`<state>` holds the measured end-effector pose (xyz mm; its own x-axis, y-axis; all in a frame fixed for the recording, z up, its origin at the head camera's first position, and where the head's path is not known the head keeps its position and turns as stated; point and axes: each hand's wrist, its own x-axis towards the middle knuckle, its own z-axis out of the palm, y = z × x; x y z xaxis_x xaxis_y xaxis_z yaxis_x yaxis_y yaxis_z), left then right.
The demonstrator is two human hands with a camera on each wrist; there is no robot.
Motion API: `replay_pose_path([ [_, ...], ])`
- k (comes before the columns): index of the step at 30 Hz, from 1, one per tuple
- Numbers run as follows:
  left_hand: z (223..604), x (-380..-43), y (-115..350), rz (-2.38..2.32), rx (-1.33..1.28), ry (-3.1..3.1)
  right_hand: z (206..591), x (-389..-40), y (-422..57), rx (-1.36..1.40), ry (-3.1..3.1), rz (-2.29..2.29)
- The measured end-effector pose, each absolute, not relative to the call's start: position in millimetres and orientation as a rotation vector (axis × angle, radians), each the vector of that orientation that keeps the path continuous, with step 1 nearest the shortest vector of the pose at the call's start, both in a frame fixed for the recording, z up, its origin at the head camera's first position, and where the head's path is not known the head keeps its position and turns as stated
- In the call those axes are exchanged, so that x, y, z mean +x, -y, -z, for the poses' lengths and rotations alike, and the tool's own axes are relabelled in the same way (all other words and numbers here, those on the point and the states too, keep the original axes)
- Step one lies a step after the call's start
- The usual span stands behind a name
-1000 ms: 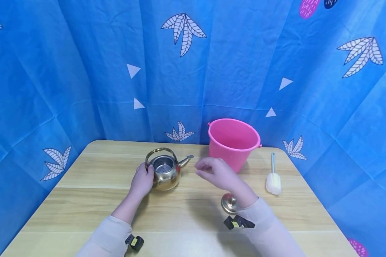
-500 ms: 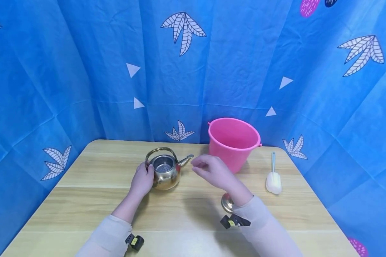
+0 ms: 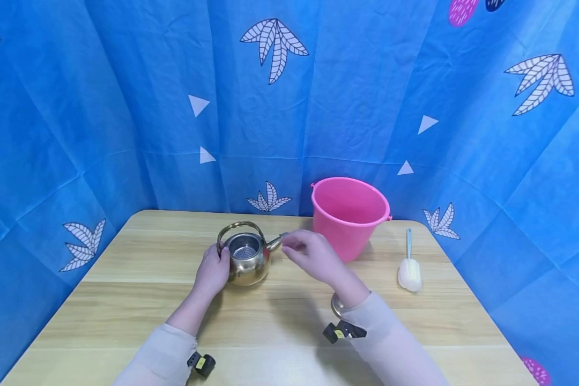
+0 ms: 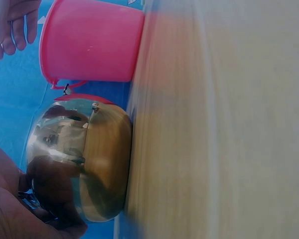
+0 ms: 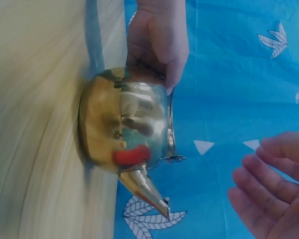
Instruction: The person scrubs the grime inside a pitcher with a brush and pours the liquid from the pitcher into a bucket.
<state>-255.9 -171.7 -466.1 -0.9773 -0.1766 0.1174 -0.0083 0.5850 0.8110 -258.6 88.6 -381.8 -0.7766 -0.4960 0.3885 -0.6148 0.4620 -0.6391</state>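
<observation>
A brass-coloured teapot (image 3: 248, 272) with an arched handle stands lidless on the table, a perforated strainer in its mouth. My left hand (image 3: 212, 272) grips it on the left side, at the foot of the handle. Its spout (image 5: 144, 191) points right. Just beyond the spout, my right hand (image 3: 314, 256) hovers in the air with loosely bent fingers and holds nothing. In the right wrist view the same right hand (image 5: 276, 184) is apart from the teapot. The teapot's lid (image 3: 336, 306) lies on the table, mostly hidden by the right forearm.
Behind the right hand stands a pink bucket (image 3: 342, 236) near the table's back edge. A sponge brush (image 3: 410, 274) with a pale blue handle lies at the right. Blue patterned curtain (image 3: 173, 107) surrounds the back and sides of the wooden table (image 3: 125, 300).
My right hand has drifted left toward the spout and now covers its tip in the head view. The right forearm covers more of the lid. My left hand and the teapot stay put.
</observation>
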Motion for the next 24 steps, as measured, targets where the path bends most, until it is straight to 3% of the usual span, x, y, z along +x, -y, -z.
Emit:
replay_pose_path([
  [24,465.9,-256.1,172.4,1.351,0.151,2.630,386.7,-263.6,-68.5,0.962,2.519,-1.266],
])
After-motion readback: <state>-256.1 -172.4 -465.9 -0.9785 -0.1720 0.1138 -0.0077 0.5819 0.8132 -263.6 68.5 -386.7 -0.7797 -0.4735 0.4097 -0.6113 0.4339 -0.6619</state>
